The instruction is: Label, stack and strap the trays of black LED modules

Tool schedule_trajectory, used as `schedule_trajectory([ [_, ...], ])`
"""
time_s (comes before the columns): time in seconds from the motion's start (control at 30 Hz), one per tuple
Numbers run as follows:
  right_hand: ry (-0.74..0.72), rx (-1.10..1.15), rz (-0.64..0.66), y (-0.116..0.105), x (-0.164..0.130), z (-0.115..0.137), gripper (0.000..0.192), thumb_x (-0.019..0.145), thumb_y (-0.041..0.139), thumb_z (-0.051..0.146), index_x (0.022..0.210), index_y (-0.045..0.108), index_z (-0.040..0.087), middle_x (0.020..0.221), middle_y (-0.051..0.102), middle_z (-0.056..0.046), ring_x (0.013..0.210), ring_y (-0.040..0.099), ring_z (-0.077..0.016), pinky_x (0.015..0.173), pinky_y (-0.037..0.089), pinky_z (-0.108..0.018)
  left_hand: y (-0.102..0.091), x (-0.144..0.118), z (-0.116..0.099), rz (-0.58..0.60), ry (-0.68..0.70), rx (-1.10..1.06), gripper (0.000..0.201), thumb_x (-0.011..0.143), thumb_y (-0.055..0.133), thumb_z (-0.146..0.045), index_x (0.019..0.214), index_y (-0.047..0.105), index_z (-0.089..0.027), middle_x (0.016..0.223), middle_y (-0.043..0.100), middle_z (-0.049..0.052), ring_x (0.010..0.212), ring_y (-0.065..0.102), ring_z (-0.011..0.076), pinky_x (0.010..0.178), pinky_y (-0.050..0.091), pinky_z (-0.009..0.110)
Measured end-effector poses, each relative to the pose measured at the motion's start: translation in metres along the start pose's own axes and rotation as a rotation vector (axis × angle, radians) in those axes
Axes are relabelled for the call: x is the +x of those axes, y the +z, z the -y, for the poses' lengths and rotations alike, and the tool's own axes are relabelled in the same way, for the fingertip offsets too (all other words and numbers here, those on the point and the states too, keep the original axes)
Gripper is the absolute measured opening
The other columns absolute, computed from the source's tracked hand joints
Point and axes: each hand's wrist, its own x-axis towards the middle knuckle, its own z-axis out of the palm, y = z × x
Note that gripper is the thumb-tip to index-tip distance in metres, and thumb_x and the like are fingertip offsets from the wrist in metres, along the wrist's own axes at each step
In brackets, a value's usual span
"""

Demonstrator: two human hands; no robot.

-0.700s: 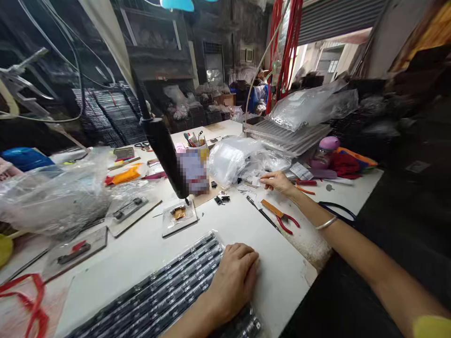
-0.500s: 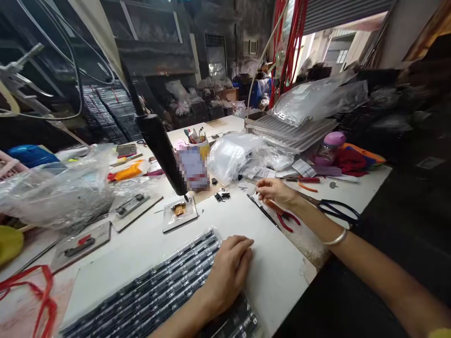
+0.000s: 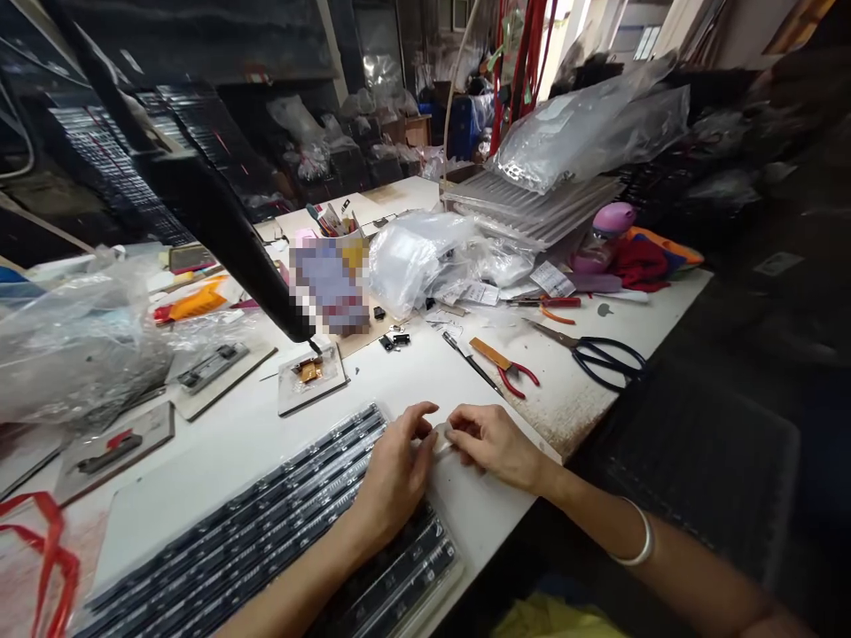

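Observation:
My left hand (image 3: 397, 474) is over the right end of a tray of dark strips (image 3: 266, 523) under clear plastic. Its index finger arches away, while its thumb and another finger close together beside my right hand. My right hand (image 3: 492, 445), with a metal bangle (image 3: 639, 532) on the wrist, is pinched near the left fingertips. Between the two hands is something small and pale, too small to make out. Just beyond them lie red-handled pliers (image 3: 517, 379) and a slim dark pen-like tool (image 3: 473, 363).
Large scissors (image 3: 591, 350) lie at the right edge. A black hanging tool (image 3: 219, 235) slants down over a small block (image 3: 312, 390) with an amber piece. Clear plastic bags (image 3: 418, 257) pile up behind. Small black parts (image 3: 395, 341) lie mid-table; red ribbon (image 3: 50, 558) is at left.
My right hand has come from beside the pliers back toward me, meeting my left hand above the tray's edge. My left fingers have lifted and curled. The view has tilted downward.

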Motion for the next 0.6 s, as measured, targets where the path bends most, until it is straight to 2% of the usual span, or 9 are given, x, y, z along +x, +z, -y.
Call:
schedule_trajectory([
  [0.1,-0.154,-0.492,-0.13,0.0,0.002,0.0,0.01,0.085,0.048,0.015,0.086,0.059,0.016,0.079,0.065,-0.006,0.072,0.06,-0.0171,0.066,0.042,-0.03,-0.002,-0.005,-0.002,-0.066,0.135,0.212,0.023,0.092,0.039,-0.02,0.113,0.05,-0.018,0.101,0.061,0.009,0.095,0.056,0.0196,0.083,0.044,0.038],
  [0.17,-0.146,-0.683,-0.129,-0.001,0.002,0.0,0.012,0.086,0.049,0.016,0.094,0.058,0.015,0.082,0.066,-0.007,0.075,0.061,-0.0188,0.065,0.039,-0.03,-0.003,-0.009,-0.005,0.01,0.245,0.374,0.024,0.093,0.039,-0.022,0.111,0.054,-0.018,0.111,0.062,0.01,0.108,0.053,0.0241,0.089,0.041,0.044],
  [0.23,-0.101,-0.755,-0.079,-0.006,0.003,0.001,0.015,0.087,0.051,0.021,0.1,0.057,0.016,0.075,0.066,-0.004,0.071,0.061,-0.0187,0.062,0.037,-0.028,-0.002,-0.013,-0.007,0.139,0.304,0.491,0.029,0.093,0.042,-0.03,0.117,0.055,-0.02,0.123,0.06,0.009,0.12,0.048,0.0284,0.095,0.036,0.049],
  [0.33,-0.063,-0.771,-0.024,-0.02,0.011,0.004,0.021,0.087,0.053,0.03,0.105,0.056,0.019,0.071,0.066,-0.001,0.07,0.062,-0.0175,0.061,0.037,-0.026,0.0,-0.016,-0.009,0.265,0.291,0.585,0.039,0.094,0.04,-0.042,0.123,0.053,-0.02,0.133,0.055,0.006,0.126,0.043,0.0316,0.099,0.032,0.053],
  [0.47,0.11,-0.985,-0.116,-0.047,0.033,0.006,0.024,0.092,0.042,0.034,0.103,0.056,0.017,0.088,0.069,-0.008,0.081,0.064,-0.0212,0.064,0.038,-0.028,0.001,-0.016,-0.01,0.303,0.268,0.622,0.041,0.095,0.036,-0.042,0.125,0.051,-0.02,0.136,0.052,0.007,0.129,0.04,0.0314,0.101,0.029,0.055],
  [0.6,0.148,-1.095,-0.018,-0.065,0.055,0.006,0.028,0.086,0.043,0.025,0.111,0.052,0.016,0.092,0.069,-0.011,0.082,0.064,-0.0241,0.063,0.038,-0.03,-0.001,-0.014,-0.011,0.338,0.248,0.588,0.045,0.094,0.035,-0.044,0.132,0.043,-0.021,0.135,0.052,0.006,0.13,0.037,0.0311,0.102,0.029,0.054],
])
